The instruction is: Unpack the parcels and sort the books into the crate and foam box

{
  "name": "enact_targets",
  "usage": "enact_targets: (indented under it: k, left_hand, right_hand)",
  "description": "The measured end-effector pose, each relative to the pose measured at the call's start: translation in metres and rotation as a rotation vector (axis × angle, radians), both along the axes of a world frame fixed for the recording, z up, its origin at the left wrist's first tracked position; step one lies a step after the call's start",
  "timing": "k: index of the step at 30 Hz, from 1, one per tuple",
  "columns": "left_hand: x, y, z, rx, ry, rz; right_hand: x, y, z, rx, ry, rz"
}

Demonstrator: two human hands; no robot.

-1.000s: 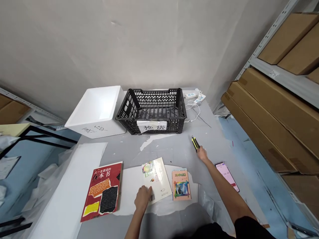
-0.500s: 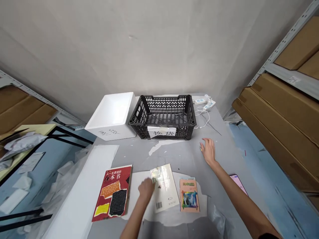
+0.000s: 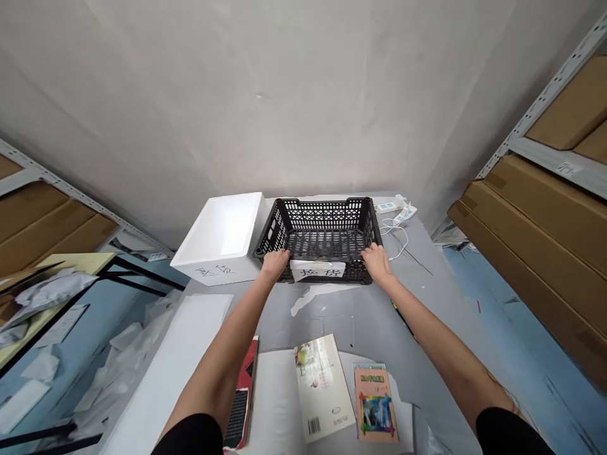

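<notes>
A black plastic crate [image 3: 325, 215] with a white handwritten label [image 3: 318, 270] on its front stands against the wall, nothing inside it. My left hand [image 3: 275, 262] is closed over the front rim near its left corner. Near the right corner, the fingers of my right hand [image 3: 377, 260] curl over the same rim. Closer to me lie a cream book [image 3: 327, 388] and a small orange book [image 3: 377, 404], which rests on another thin book. A red book [image 3: 247, 373] is partly covered by my left arm.
Left of the crate, almost touching it, is a white foam box [image 3: 222, 227]. Power strips [image 3: 404, 215] with a white cable sit at the right. A thin dark object [image 3: 401, 315] lies beside my right forearm. Shelves with cardboard boxes [image 3: 531, 215] stand at the right.
Both hands have moved to the crate's front rim and closed on it, the left from beside the cream book, the right from the table. The view has shifted slightly; the phone is out of sight.
</notes>
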State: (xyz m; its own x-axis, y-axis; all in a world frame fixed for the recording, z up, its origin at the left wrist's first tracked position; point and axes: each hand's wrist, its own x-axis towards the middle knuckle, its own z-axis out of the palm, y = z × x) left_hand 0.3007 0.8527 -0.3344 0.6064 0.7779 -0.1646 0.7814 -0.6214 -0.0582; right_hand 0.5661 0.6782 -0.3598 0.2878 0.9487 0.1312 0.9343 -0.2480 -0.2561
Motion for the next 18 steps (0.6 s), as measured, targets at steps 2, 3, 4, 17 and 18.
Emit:
enact_targets:
  k: [2, 3, 4, 17, 18]
  left_hand:
    - [-0.002, -0.001, 0.0, -0.001, 0.011, -0.029]
    - [-0.003, -0.004, 0.002, -0.003, 0.016, -0.045]
    - [-0.005, -0.007, 0.004, -0.004, 0.021, -0.06]
    - [-0.036, -0.122, 0.02, -0.064, 0.069, -0.105]
    - [-0.037, -0.128, 0.02, -0.07, 0.066, -0.099]
  right_hand:
    - [0.005, -0.003, -0.001, -0.018, -0.051, 0.031]
    - [0.008, -0.006, 0.0, -0.025, -0.082, 0.048]
    - [0.011, -0.009, 0.002, -0.029, -0.108, 0.061]
    - [-0.005, -0.115, 0.005, -0.065, -0.265, 0.097]
    - [-0.005, -0.119, 0.005, -0.071, -0.26, 0.088]
